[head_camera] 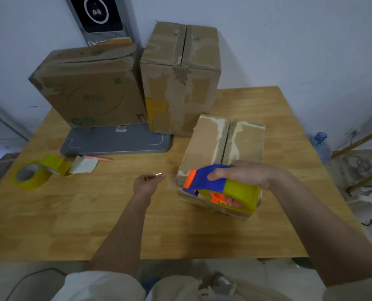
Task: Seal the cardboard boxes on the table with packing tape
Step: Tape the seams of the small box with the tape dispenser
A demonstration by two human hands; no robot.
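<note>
Dispenser gripped by right hand over small box.

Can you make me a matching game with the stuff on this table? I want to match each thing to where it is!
Things:
1. tape dispenser
2. loose tape roll
3. pink pen
4. small box

Places:
A. under the dispenser, by the table's right side
B. near the table's left edge
C. gripped in the right hand
D. just in front of the grey tray

Pairs: 1-C, 2-B, 3-D, 4-A
</note>
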